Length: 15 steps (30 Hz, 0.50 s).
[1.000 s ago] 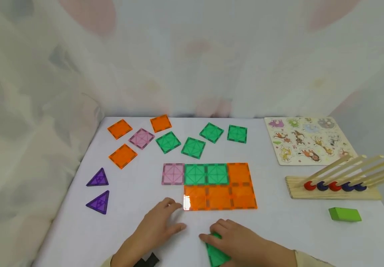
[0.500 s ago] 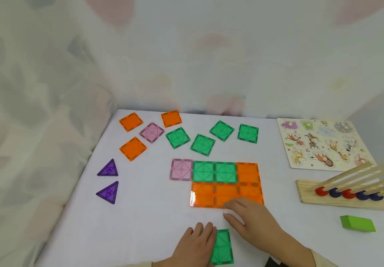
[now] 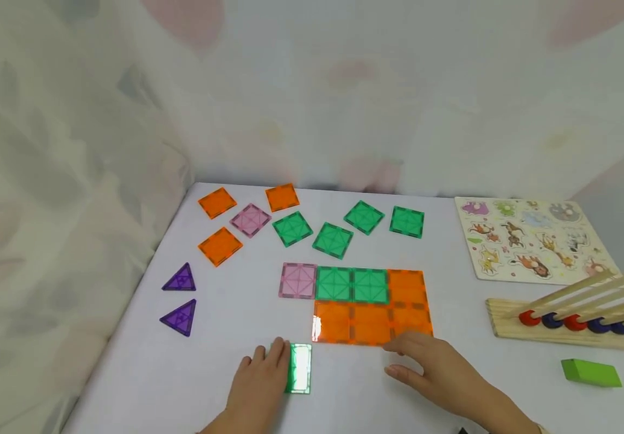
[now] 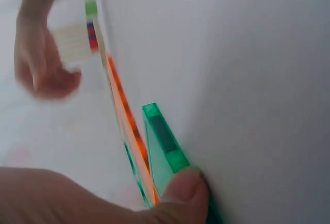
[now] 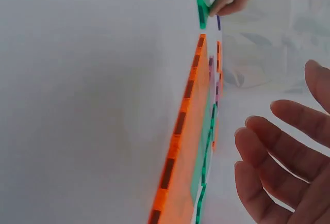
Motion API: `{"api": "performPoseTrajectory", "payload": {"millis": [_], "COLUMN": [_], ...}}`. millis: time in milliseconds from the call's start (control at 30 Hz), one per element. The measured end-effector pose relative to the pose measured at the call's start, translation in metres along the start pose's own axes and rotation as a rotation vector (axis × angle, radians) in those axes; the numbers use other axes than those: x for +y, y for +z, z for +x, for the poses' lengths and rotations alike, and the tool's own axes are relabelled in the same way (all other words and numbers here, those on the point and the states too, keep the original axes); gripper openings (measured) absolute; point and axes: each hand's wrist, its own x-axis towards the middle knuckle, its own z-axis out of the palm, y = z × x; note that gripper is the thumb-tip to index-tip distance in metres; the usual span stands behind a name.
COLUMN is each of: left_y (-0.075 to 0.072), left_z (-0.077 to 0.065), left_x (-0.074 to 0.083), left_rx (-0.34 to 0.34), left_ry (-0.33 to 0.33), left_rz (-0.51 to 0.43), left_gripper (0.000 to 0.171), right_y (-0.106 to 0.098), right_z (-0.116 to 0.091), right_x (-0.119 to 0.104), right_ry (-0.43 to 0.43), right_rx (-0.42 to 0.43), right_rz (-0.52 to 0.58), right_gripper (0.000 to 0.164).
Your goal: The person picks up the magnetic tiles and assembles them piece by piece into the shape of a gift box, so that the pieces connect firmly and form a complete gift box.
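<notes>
My left hand (image 3: 260, 383) grips a square green magnetic tile (image 3: 301, 369) by its left side, below the joined tiles. In the left wrist view the thumb (image 4: 183, 185) lies on the edge of that tile. Flat on the table, the joined block has a bottom row of orange tiles (image 3: 368, 322). Its upper row runs from a pink tile (image 3: 298, 281) through two green tiles (image 3: 370, 285) to another orange one. My right hand (image 3: 439, 371) hovers at the block's lower right corner, fingers relaxed and holding nothing.
Loose square tiles in orange (image 3: 217, 203), pink (image 3: 251, 220) and green (image 3: 333, 240) lie along the back. Two purple triangles (image 3: 181, 316) are at the left. To the right are an animal puzzle board (image 3: 507, 241), a wooden peg rack (image 3: 507, 325) and a green block (image 3: 591, 372).
The green tile passed from my right hand to my left, which carried it leftward and up toward the block's lower left corner. The right hand moved to the block's right side. The head view shifted.
</notes>
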Motion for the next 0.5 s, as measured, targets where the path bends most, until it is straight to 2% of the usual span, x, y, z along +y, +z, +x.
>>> {"api": "performPoseTrajectory", "payload": {"millis": [100,167,233,500], "left_y": [-0.001,-0.001,-0.001,-0.001], "left_z": [0.011,0.021,0.030,0.058], "left_x": [-0.014,-0.021,-0.027,-0.032], "left_rx": [0.067,0.139,0.181,0.196], "left_ry": [-0.046,-0.047,-0.042,-0.002], "left_rz": [0.008,0.010,0.007,-0.007], "left_gripper": [0.050,0.048,0.048,0.051], "right_y": [0.002,0.002,0.001,-0.001], "right_z": [-0.003,-0.004,-0.006,-0.010], "right_x": [0.002,0.003,0.004,0.006], "right_ry": [-0.019,-0.016,-0.003,0.065], "right_rx": [-0.011,-0.007,-0.008,-0.077], "right_rz": [-0.011,-0.033,-0.046,-0.025], "right_gripper": [0.030,0.031,0.031,0.037]}}
